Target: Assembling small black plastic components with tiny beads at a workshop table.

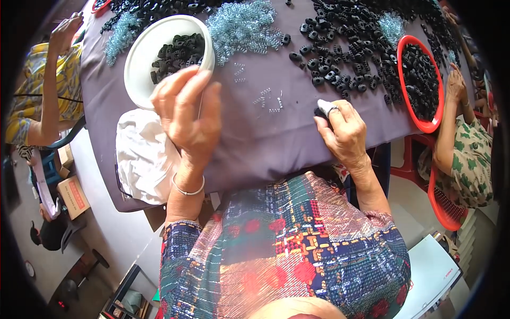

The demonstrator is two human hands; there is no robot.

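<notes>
My left hand is raised at the near rim of a white plastic bowl. Its fingers are apart and a little blurred, and I see nothing in them. Small black plastic parts, which look like cord locks, lie heaped inside the bowl. Over the table, my right hand pinches a small black plastic part between thumb and forefinger. A white cover wraps that fingertip. Several small loose metal springs lie on the cloth between my hands.
A purple-grey cloth covers the table. Piles of springs and black parts spread across its far side. A red basket of black parts stands right; white fabric lies left. Other people sit at both sides.
</notes>
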